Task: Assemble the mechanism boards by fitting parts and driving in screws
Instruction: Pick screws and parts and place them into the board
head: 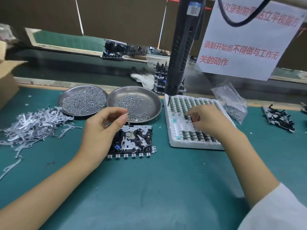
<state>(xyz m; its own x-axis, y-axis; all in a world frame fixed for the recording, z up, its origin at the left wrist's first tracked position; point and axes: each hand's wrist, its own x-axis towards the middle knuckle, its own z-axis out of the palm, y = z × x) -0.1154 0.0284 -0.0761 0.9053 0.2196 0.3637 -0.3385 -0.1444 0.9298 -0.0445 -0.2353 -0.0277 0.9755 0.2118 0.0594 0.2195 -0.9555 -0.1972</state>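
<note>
A black and silver mechanism board (134, 141) lies on the green mat in front of me. My left hand (103, 128) hovers just left of it and pinches a small screw between thumb and fingers, near the rim of the right steel dish (149, 98) of screws. Over the white foam tray (172, 130) of small green parts, my right hand (207, 120) reaches down with curled fingers and picks at a small part (196, 117) in a middle row. A black electric screwdriver (181, 52) hangs above the tray's far left corner.
A second steel dish (83, 101) full of screws sits left of the first. Several flat metal levers (31, 123) are heaped at the left. A plastic bag of screws (232, 103) and another board (279, 118) lie at the right. Stacked boards (159, 80) and a white glove (146, 78) sit behind.
</note>
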